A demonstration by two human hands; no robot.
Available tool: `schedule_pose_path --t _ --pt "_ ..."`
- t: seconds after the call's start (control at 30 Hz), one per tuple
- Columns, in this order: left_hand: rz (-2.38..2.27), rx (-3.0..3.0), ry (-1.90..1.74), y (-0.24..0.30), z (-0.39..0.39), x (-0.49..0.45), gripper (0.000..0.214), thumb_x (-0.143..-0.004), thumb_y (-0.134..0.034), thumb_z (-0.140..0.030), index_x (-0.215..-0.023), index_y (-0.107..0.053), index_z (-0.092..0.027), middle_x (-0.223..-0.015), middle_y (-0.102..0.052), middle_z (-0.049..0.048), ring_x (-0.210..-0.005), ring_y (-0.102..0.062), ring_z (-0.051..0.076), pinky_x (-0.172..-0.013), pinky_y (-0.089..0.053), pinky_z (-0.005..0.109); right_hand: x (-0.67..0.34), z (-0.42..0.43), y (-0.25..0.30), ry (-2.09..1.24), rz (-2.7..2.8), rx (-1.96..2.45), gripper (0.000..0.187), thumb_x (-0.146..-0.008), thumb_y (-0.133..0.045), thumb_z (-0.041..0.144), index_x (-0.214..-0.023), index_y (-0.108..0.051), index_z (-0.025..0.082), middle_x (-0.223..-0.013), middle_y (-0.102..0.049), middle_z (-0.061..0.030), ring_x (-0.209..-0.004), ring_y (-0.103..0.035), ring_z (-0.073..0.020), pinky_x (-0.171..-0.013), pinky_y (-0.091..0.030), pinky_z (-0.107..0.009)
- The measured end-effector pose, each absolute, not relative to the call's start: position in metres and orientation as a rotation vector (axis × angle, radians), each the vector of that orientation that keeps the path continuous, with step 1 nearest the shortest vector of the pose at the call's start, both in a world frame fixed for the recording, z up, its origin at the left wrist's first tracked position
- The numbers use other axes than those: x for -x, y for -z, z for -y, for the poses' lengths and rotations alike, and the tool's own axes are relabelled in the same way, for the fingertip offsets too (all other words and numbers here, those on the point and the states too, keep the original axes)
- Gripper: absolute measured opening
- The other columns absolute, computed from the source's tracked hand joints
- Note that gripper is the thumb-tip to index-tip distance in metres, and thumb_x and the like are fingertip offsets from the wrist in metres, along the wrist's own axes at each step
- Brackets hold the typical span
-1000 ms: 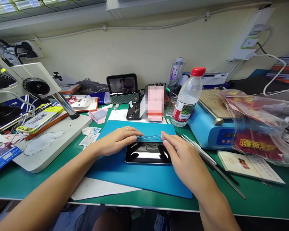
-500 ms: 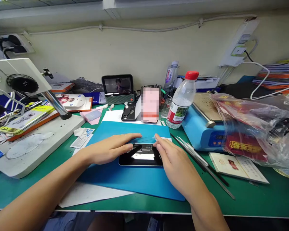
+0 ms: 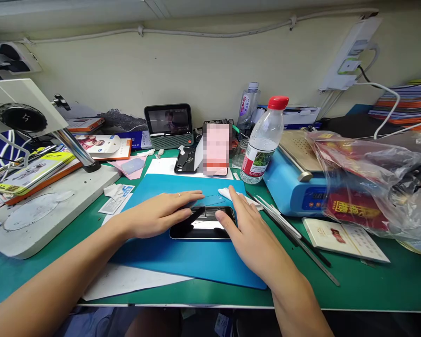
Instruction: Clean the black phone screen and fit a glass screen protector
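A black smartphone [image 3: 203, 229] lies flat, glossy face up, on the blue mat [image 3: 182, 262]. My left hand [image 3: 157, 213] is open at its left end, fingers stretched out and thumb by the edge. Over the right end, my right hand [image 3: 252, 229] is open, its thumb at the screen and its fingers spread beyond. A thin clear sheet [image 3: 214, 200] lies on the mat behind the phone. Partly hidden by my right fingers is a white tissue [image 3: 225, 192]. I cannot tell whether either thumb presses on the phone.
A second phone [image 3: 217, 150], its screen pixelated, leans up at the back near a smart display [image 3: 170, 126]. On the right are a red-capped bottle [image 3: 261, 145], tweezers [image 3: 319, 262] and a blue heating plate [image 3: 294, 187]. A white stand base [image 3: 56, 210] occupies the left.
My right hand has opened from a closed pinch behind the phone, and its fingers have spread. The white tissue shows more now. My left hand stays at the left end. The view has shifted slightly.
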State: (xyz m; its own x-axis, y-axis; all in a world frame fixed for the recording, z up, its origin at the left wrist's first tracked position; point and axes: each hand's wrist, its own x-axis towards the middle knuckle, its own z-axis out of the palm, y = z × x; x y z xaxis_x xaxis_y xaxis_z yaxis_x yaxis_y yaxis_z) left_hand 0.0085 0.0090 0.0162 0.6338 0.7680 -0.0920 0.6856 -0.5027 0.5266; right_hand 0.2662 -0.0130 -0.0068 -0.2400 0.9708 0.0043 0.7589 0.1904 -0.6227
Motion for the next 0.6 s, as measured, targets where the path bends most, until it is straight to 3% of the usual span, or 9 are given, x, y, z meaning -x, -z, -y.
schedule_pose_path --t 0.1,0.27,0.37,0.6 --pt "-1.102 -2.344 -0.252 -0.0154 -0.0102 -0.0083 0.05 -0.109 -0.035 -0.047 -0.156 -0.039 -0.03 -0.163 -0.043 -0.0003 -0.149 -0.042 0.024 -0.123 -0.033 0.039 -0.2661 0.0112 0.0077 -0.634 2.056 1.576 0.075 -0.102 -0.039 0.057 -0.161 -0.031 0.012 -0.168 -0.032 -0.0121 -0.158 -0.02 -0.0332 -0.126 -0.022 -0.06" --pt "-1.045 -2.34 -0.312 -0.014 -0.0104 -0.0088 0.048 -0.108 -0.039 -0.044 -0.154 -0.041 -0.03 -0.161 -0.046 0.0011 -0.146 -0.046 0.025 -0.121 -0.036 0.039 -0.267 0.0079 0.0072 -0.473 2.043 1.445 0.038 -0.102 -0.05 0.036 -0.13 -0.07 0.02 -0.133 -0.07 -0.01 -0.128 -0.059 -0.03 -0.109 -0.046 -0.05" --pt "-1.015 -2.341 -0.324 -0.0142 -0.0103 -0.0097 0.048 -0.107 -0.042 -0.042 -0.153 -0.042 -0.029 -0.161 -0.046 0.0017 -0.147 -0.045 0.025 -0.122 -0.035 0.039 -0.2673 0.0073 0.007 -0.446 2.005 1.413 0.031 -0.102 -0.051 0.03 -0.12 -0.075 0.021 -0.118 -0.075 -0.0081 -0.115 -0.064 -0.0274 -0.102 -0.048 -0.046" --pt "-1.013 -2.343 -0.279 -0.0148 -0.0094 -0.0105 0.051 -0.102 -0.053 -0.037 -0.152 -0.044 -0.029 -0.165 -0.038 0.0031 -0.149 -0.04 0.029 -0.123 -0.034 0.042 -0.2707 0.0075 0.005 -0.538 2.031 1.371 0.024 -0.1 -0.053 0.024 -0.105 -0.077 0.024 -0.11 -0.077 -0.0042 -0.105 -0.067 -0.0241 -0.092 -0.051 -0.04"
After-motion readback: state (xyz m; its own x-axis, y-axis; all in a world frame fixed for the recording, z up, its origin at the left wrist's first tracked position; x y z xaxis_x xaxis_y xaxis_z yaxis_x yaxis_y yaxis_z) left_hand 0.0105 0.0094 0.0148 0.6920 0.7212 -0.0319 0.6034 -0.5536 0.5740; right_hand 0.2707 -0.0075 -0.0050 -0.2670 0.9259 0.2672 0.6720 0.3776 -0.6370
